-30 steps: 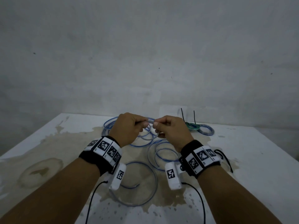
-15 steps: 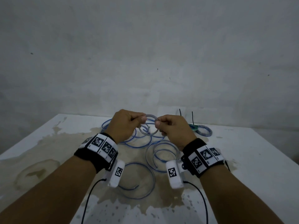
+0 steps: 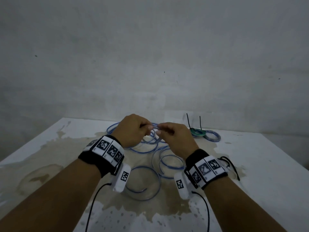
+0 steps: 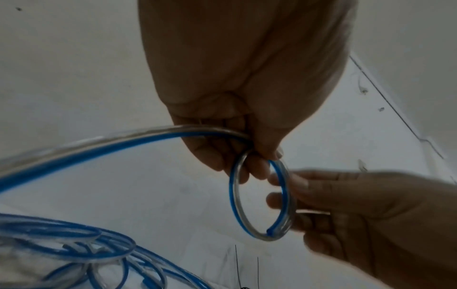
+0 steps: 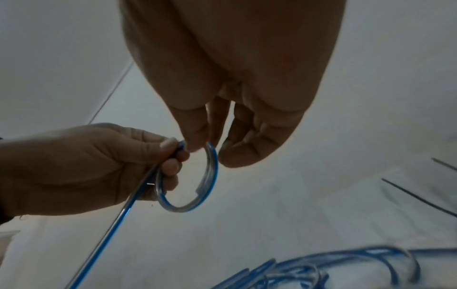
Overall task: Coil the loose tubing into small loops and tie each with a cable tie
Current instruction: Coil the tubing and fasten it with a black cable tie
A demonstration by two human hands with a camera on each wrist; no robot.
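Where the next wrap turns on which way the free run feeds, the loop (image 4: 262, 197) hangs between the two hands above the desk (image 3: 267, 164), its plane roughly upright; the left hand (image 3: 133, 129) pinches its top, and the tubing (image 4: 103, 144) trails away leftward from those fingers (image 4: 257, 168) to the loose coils (image 3: 167, 161) on the desk; the right hand (image 3: 175, 138) pinches the loop's other side, near its cut end; the wristbands carry only square markers, no readable writing.

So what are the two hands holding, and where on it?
Both hold one small loop of tubing. The left hand pinches its top, where the long tube runs off; the right hand pinches the other side.
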